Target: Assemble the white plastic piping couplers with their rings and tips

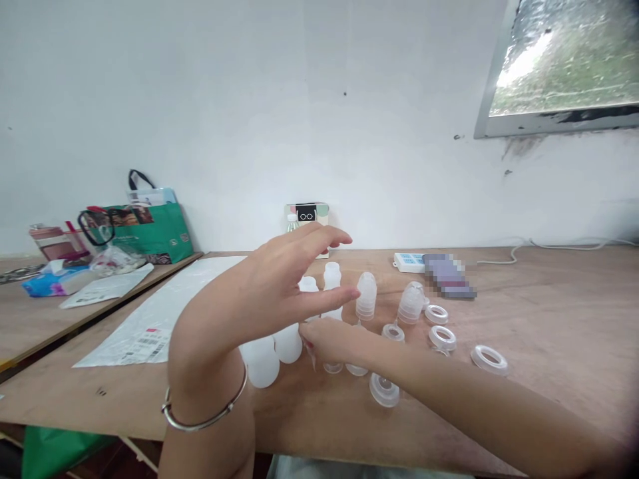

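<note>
My left hand [292,276], with a bangle [204,422] on its arm, hangs over white plastic bottles with thumb and fingers spread; nothing shows between them. Just beneath it, my right hand [332,340] is closed, its fingertips bent down and partly hidden. A bit of clear material shows under those fingers, too small to name. Left of the right hand are rounded white bottles [263,362]. Behind it stand a white bottle [332,273] and a stack of clear domed caps [367,296]. Clear ring-shaped pieces [384,390] lie near the right forearm.
A second cap stack [411,303] and loose rings [489,360] lie to the right. Behind them are a power strip [409,262] and a blurred-out phone [448,275]. At left are a white mailing bag [134,332], a green bag [167,233] and a tissue pack [54,279].
</note>
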`<state>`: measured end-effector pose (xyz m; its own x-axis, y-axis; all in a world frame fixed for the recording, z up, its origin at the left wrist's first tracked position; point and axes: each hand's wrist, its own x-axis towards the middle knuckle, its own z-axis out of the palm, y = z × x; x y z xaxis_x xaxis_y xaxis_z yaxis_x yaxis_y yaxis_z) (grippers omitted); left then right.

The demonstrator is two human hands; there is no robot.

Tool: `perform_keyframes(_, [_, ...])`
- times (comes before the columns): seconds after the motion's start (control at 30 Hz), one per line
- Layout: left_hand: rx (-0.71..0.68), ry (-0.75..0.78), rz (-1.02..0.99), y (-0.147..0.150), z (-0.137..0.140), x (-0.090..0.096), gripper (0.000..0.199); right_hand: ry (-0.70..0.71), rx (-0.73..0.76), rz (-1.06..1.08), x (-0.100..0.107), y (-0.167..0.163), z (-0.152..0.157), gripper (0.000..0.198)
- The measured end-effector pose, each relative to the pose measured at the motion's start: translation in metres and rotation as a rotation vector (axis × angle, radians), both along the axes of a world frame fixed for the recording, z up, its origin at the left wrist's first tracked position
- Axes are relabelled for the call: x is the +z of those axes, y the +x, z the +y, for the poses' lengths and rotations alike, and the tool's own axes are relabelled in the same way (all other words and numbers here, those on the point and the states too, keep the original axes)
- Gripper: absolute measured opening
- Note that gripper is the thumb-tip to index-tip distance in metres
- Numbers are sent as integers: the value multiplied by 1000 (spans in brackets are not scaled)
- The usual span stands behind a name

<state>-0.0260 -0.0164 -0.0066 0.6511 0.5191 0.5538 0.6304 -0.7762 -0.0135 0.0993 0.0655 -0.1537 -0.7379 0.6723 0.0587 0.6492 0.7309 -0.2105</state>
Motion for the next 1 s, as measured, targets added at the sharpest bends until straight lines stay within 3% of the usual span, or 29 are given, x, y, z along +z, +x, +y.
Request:
perform_keyframes(0.33, [-2, -18, -2, 1, 1, 1, 43, 12, -39, 96, 15, 12, -15, 18])
perform_keyframes(0.63, [-11, 41, -80, -5, -2, 4, 36, -35, -120, 265, 71, 56, -52, 9])
perform_keyframes(0.77, [31, 3, -142, -8, 4, 7, 34, -123, -130, 498, 96, 75, -48, 14])
perform_keyframes(0.9, [126, -53, -266, -14, 19, 12, 33, -287, 50, 903, 118, 83, -35, 26])
perform_keyframes(1.0, [108, -154, -346, -16, 33, 13, 30, -361, 188, 1133, 130, 80, -27, 33])
